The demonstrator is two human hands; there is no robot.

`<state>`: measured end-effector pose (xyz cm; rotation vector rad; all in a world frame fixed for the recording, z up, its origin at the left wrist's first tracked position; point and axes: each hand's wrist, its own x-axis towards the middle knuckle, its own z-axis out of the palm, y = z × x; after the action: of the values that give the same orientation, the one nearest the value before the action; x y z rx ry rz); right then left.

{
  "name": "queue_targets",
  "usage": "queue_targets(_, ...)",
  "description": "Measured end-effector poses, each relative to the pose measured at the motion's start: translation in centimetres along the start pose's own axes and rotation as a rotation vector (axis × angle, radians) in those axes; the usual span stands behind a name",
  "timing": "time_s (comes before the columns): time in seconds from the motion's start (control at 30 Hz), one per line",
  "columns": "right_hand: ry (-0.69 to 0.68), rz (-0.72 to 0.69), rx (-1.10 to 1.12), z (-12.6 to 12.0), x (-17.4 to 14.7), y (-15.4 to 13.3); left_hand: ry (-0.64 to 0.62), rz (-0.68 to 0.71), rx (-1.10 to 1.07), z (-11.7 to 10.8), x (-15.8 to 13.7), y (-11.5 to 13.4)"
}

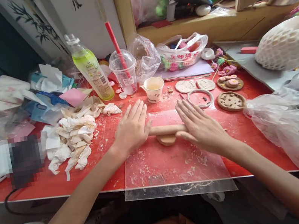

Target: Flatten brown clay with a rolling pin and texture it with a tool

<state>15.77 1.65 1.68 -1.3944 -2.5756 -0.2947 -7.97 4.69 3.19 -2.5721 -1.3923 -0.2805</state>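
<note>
While both forearms slant inward from the lower corners, the left hand (132, 128) and the right hand (202, 126) rest palm down over opposite ends of a wooden rolling pin (166, 129). Their fingers are straight and point forward, slightly toward each other, laid flat rather than curled around the wood; the right thumb stretches inward along the near side. The pin lies crosswise on a piece of brown clay (166, 141), on a clear sheet (176, 168) that overhangs the near edge of the red table (108, 174).

Beyond the hands, a bottle (97, 74) of yellow-green liquid carries a label with a barcode, its fine print illegible. A lidded plastic cup (125, 72) has a small printed sticker, and a paper cup (154, 90) shows tiny dark marks. Red Chinese characters, too crumpled to read, mark a plastic bag (183, 60); black brush-style characters stand on the white panel (97, 21) behind.
</note>
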Motion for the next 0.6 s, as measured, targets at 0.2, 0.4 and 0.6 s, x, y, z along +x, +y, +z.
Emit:
queue_targets(0.2, 0.082, -0.060, 0.025, -0.8, -5.3, -2.5, 0.081, 0.283, 0.055, -1.6, -7.2, 2.0)
queue_targets(0.4, 0.254, 0.030, 0.081, -0.1, -4.2, -0.8, 0.174, 0.795, -0.117, -1.8, -7.7, 1.3)
queue_targets(0.6, 0.255, 0.330, 0.242, -1.3, -5.3, 0.4, -0.227, 0.344, -0.456, 0.0, -2.1, 0.8)
